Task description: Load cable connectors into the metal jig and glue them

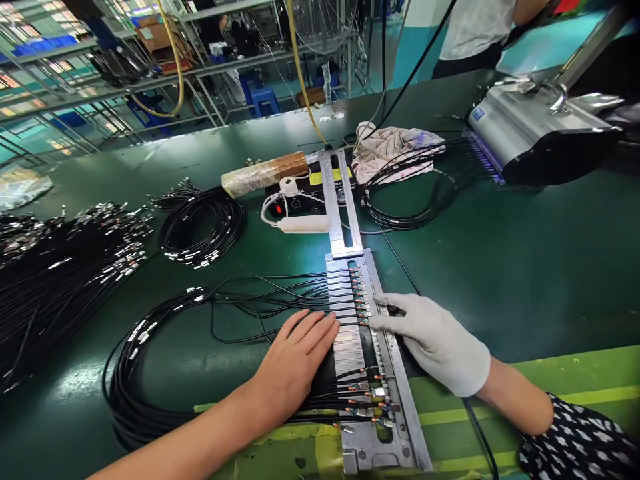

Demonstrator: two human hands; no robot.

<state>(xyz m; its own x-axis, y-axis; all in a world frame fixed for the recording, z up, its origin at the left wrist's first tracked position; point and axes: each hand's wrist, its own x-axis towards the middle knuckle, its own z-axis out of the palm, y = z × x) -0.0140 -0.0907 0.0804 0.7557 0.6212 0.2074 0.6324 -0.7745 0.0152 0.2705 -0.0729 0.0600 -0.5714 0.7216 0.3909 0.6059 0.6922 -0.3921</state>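
A long metal jig (367,440) lies lengthwise in front of me on the green table (525,267). Several black cables (270,293) run into it from the left, their copper-tipped ends (357,297) lined up in its slots. My left hand (295,360), bare, lies flat with fingers together on the cables and the jig's left side. My right hand (433,337), in a white glove, rests on the jig's right rail, fingers stretched toward the cable tips. Neither hand grips anything.
Coiled black cables (200,223) and a large heap of them (55,267) lie at left. Behind the jig sit a metal bar (340,200), a black control box (295,200), a white handle (305,225), a wrapped roll (265,173), a rag (395,150). A grey machine (540,130) stands at right; another person (475,30) stands beyond.
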